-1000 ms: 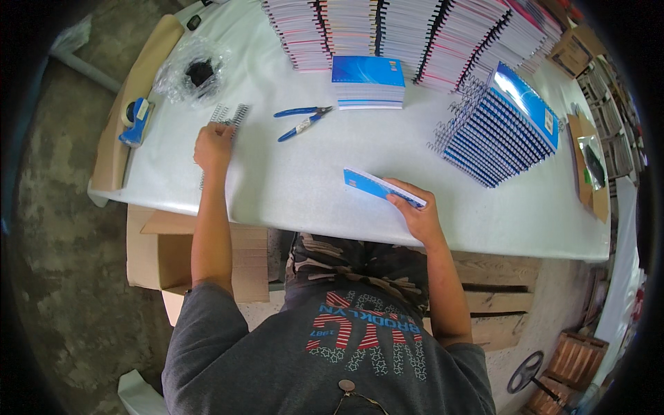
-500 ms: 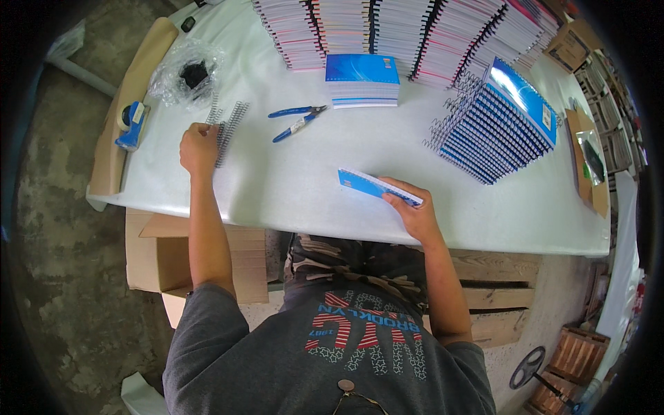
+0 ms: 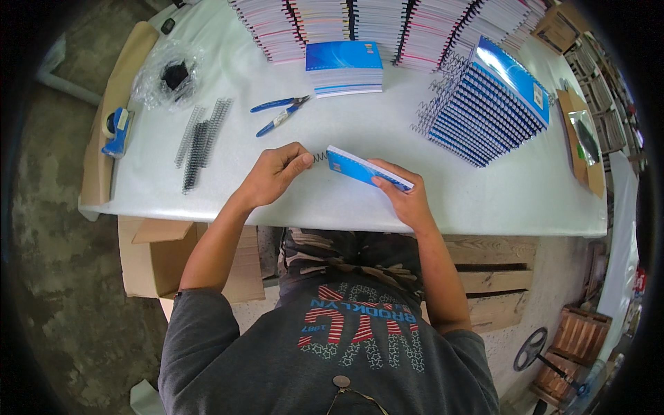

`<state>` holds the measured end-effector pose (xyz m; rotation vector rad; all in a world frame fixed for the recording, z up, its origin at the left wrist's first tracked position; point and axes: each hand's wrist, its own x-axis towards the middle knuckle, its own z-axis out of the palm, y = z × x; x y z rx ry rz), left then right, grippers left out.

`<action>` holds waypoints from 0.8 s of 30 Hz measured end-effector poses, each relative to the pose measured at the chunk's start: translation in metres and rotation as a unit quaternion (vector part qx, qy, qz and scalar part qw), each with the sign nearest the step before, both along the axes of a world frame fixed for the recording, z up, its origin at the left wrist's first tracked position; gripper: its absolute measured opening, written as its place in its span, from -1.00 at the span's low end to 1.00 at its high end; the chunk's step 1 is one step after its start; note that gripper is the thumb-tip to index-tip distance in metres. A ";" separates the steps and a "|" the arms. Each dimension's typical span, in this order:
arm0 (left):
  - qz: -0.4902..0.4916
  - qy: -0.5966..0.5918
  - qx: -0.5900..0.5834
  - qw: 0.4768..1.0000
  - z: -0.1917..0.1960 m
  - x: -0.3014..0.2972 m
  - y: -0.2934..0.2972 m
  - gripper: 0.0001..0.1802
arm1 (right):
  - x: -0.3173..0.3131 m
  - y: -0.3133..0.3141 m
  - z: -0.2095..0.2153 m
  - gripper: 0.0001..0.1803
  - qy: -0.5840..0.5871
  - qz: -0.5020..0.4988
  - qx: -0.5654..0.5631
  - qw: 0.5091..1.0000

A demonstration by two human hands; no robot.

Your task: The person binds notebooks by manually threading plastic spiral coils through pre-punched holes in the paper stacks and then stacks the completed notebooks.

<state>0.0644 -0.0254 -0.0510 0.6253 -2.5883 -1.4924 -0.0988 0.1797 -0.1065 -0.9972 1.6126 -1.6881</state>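
Note:
My left hand [image 3: 282, 171] is closed on a dark binding coil [image 3: 319, 158], whose free end points at the left end of a blue-covered notebook [image 3: 360, 171]. Whether coil and notebook touch I cannot tell. The notebook is tilted in my right hand [image 3: 403, 192], thumb on its cover and fingers behind. Several loose coils [image 3: 199, 145] lie in a small heap to the left. Beyond my hands are blue-handled cutting pliers [image 3: 279, 113] with open jaws, and a stack of unbound blue-covered pads [image 3: 344, 68].
At the right stands a tall stack of coil-bound blue notebooks [image 3: 484, 107]. Rows of bound books [image 3: 377, 31] line the table's far side. Left are a blue tape dispenser [image 3: 117, 133], crumpled clear plastic wrap [image 3: 168, 75] and brown paper [image 3: 114, 104]. An open cardboard box [image 3: 173, 259] sits below the table edge.
My left hand has left the coil heap and come right to the notebook, now carrying one coil. My right hand still holds the notebook in nearly the same place. The view has shifted slightly.

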 end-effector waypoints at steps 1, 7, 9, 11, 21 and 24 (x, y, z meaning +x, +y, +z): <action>0.003 0.006 -0.003 1.000 0.000 -0.001 0.000 -0.60 | 0.000 0.000 0.000 -0.70 0.001 0.001 -0.004 1.000; 0.017 -0.053 0.077 0.995 0.003 -0.007 -0.001 -0.46 | 0.000 0.001 0.001 -0.70 0.011 -0.003 0.001 1.000; 0.016 -0.066 0.119 0.991 0.003 -0.009 -0.001 -0.46 | 0.000 0.001 0.003 -0.70 0.014 -0.001 0.004 1.000; 0.014 -0.080 0.160 0.984 0.003 -0.012 -0.003 -0.45 | 0.000 0.001 0.004 -0.71 0.016 0.001 0.007 1.000; -0.036 -0.008 0.182 0.983 0.007 -0.027 -0.025 -0.81 | -0.002 0.002 0.002 -0.70 0.041 0.018 -0.016 0.999; -0.101 0.123 -0.209 0.965 0.027 -0.031 -0.009 -0.68 | -0.001 0.001 0.003 -0.70 0.024 0.011 -0.007 1.000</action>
